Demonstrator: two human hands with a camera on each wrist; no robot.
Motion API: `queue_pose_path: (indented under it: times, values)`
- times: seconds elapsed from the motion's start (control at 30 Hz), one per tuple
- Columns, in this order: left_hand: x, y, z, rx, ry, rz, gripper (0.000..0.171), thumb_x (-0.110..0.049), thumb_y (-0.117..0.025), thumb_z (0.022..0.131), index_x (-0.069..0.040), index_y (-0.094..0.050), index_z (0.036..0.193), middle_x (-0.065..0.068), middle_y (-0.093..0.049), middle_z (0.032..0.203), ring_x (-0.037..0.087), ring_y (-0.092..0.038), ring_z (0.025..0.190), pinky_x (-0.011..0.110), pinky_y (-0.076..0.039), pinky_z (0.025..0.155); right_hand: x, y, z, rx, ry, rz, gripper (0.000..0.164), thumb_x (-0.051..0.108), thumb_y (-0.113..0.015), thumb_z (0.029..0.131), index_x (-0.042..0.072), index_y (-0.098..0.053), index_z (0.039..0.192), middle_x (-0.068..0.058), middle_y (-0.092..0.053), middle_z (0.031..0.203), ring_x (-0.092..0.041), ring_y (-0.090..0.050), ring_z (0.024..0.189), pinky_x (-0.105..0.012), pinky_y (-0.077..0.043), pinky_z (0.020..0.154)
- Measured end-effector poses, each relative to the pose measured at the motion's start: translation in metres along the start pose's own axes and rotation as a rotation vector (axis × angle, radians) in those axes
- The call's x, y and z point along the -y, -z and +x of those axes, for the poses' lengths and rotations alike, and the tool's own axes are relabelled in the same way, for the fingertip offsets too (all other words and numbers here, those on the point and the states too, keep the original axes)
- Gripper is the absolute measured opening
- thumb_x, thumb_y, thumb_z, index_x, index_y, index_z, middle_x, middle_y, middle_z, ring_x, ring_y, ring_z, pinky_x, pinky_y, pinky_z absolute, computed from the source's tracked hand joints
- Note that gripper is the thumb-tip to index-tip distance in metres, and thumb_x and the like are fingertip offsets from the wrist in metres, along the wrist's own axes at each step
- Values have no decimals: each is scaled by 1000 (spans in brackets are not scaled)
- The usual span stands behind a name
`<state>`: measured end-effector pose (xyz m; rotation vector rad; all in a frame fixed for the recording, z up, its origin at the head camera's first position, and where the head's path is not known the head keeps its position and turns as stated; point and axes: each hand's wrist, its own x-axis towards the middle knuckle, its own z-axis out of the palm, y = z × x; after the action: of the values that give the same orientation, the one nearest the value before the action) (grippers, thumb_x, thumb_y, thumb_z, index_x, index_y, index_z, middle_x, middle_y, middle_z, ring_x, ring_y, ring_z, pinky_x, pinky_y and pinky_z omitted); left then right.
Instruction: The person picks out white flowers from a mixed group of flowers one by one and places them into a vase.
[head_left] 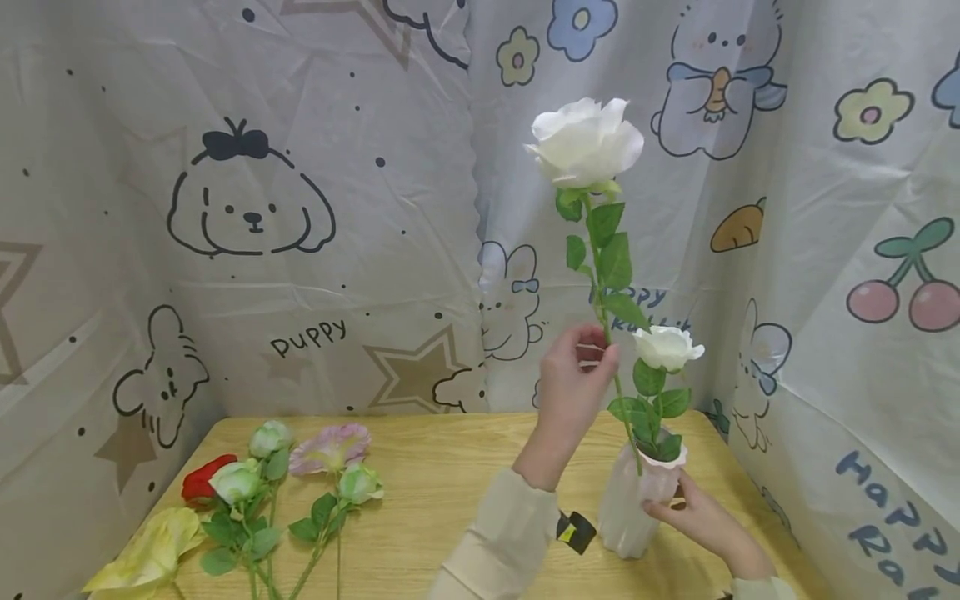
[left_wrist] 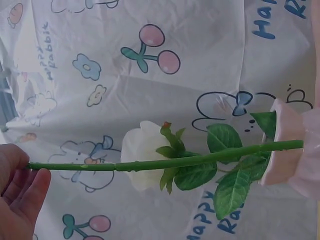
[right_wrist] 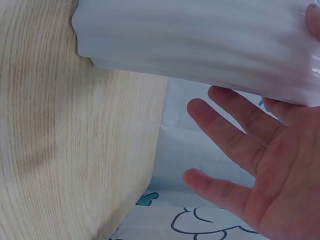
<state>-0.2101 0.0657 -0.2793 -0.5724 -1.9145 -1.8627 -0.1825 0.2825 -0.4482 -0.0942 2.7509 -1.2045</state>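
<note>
My left hand [head_left: 573, 387] pinches the green stem of a tall white rose [head_left: 587, 146] between thumb and fingers, with the bloom held high above. The stem's lower end overlaps the front of the vase rim in the head and left wrist views. A pale pink fluted vase [head_left: 628, 508] stands on the table, holding a shorter white rose [head_left: 667, 348] with green leaves. My right hand [head_left: 708, 523] steadies the vase near its neck, thumb on the front. In the right wrist view the right hand's lower fingers [right_wrist: 220, 135] are spread out beside the vase wall.
On the table's left lie several loose flowers: a yellow one [head_left: 146, 550], a red one [head_left: 206, 479], a pink one [head_left: 330, 450] and pale green roses [head_left: 238, 482]. A small black-and-yellow item [head_left: 576, 533] lies left of the vase. Printed curtains [head_left: 405, 208] surround the wooden table [head_left: 420, 500].
</note>
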Motion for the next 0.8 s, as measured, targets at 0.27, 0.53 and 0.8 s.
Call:
queue_pose_path:
  times: [0.27, 0.53, 0.8]
  values:
    - [-6, -8, 0, -75, -139, -77, 18, -17, -59, 81, -5, -55, 94, 11, -63, 89, 5, -60, 76, 18, -52, 65, 0, -1, 1, -2, 3, 15, 74, 35, -59, 81, 0, -22, 134, -29, -42, 129, -29, -52, 104, -36, -50, 77]
    - [3, -19, -1, -47, -95, -45, 15, -17, -58, 82, -9, -56, 93, 8, -62, 90, 2, -58, 77, 16, -51, 66, -1, -2, 2, -8, -5, 11, 74, 35, -59, 80, 1, -22, 135, -28, -43, 129, -29, -52, 105, -36, -50, 78]
    - [41, -34, -19, 149, -78, 112, 17, -18, -56, 84, -6, -55, 97, 8, -61, 91, -1, -55, 77, 10, -48, 66, 2, -1, 0, -13, -25, 6, 78, 39, -60, 79, 0, -22, 134, -28, -41, 132, -32, -50, 109, -39, -50, 80]
